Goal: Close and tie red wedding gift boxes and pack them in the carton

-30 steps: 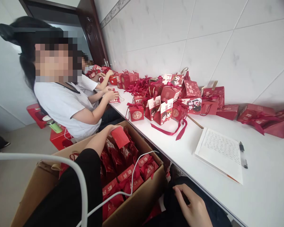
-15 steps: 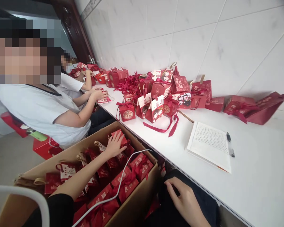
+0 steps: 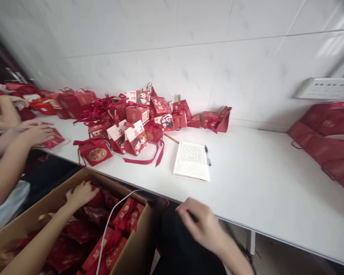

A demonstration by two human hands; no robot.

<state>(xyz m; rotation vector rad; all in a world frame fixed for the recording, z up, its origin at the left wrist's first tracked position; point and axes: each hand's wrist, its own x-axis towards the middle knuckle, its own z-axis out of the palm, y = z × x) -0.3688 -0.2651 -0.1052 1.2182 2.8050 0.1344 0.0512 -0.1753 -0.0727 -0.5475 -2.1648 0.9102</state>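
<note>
My left hand (image 3: 83, 194) reaches down into a cardboard box (image 3: 149, 225) at the lower left. Its fingers are spread over a red gift box (image 3: 94, 199) among the others inside. Along the carton's near side stand red gift boxes (image 3: 111, 248) tied with dark red ribbon. My right hand (image 3: 199, 223), blurred, is above my dark-clothed lap at the front edge of the white table (image 3: 255, 168). Its fingers are loosely curled in, and nothing shows in them. A white cable (image 3: 107, 225) runs across the open carton.
Red and white gift boxes (image 3: 136, 137) are heaped along the wall. A written notebook (image 3: 191, 162) lies on the table beside a pen (image 3: 208, 154). Large red bags (image 3: 326, 133) stand at the right below a power strip (image 3: 328, 88). Another person's hands (image 3: 40, 133) work at the left.
My view has swung to the right, bringing the red bags and power strip into sight. My left hand stays in the carton on the gift boxes; my right hand remains by the table edge.
</note>
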